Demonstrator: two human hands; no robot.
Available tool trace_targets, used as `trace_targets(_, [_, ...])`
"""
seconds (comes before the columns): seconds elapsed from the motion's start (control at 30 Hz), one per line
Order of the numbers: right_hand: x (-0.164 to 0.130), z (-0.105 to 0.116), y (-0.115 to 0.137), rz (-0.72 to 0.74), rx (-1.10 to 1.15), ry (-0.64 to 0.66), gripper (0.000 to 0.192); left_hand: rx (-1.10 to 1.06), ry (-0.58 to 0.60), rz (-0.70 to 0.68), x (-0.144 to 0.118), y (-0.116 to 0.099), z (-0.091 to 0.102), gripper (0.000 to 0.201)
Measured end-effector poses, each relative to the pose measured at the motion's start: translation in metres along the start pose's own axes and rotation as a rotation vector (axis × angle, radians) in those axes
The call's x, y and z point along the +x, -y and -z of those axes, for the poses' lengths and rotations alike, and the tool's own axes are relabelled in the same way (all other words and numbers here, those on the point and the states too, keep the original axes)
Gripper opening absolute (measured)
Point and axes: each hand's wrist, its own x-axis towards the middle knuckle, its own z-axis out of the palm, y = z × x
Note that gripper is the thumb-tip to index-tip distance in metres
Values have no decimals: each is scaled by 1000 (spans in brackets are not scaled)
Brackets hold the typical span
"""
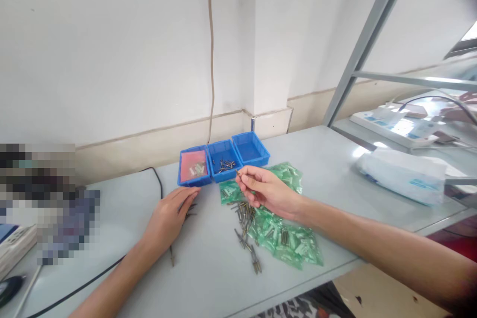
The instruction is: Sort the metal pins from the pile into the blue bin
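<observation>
My right hand [263, 190] hovers above a heap of small green plastic bags [288, 243], pinching one small metal pin [237, 172] between thumb and fingertips. Loose metal pins [246, 231] lie scattered on the table [208, 278] just below it. My left hand [169, 216] rests flat on the table, fingers spread over a few dark pins [191, 210]. One pin [172, 258] lies by my left wrist. Beyond both hands stand three blue trays: the left tray [182, 179] holds a pink bag, the middle tray [214, 151] holds several pins, the right tray [261, 150] looks bare.
A black cable [158, 179] curves across the table's left side. A white packet [404, 174] lies at the right. A grey metal frame [357, 54] rises at the right, with white devices behind it. A brown cord [211, 49] hangs down the wall.
</observation>
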Motion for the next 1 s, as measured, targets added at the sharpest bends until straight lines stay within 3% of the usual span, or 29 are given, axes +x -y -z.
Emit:
trace_targets(0.27, [1, -1, -2, 41, -53, 1, 33, 29, 19, 27, -2, 3, -2, 36])
trace_targets(0.67, [-5, -5, -5, 274, -698, -87, 11, 34, 1, -15, 0, 2, -1, 33])
trace_targets(0.87, [-6, -7, -5, 335, -859, -127, 6, 19, 8, -16, -2, 6, -3, 33])
trace_targets(1.0, [-6, -5, -6, 455, -955, -107, 6, 15, 6, -25, -1, 6, -3, 33])
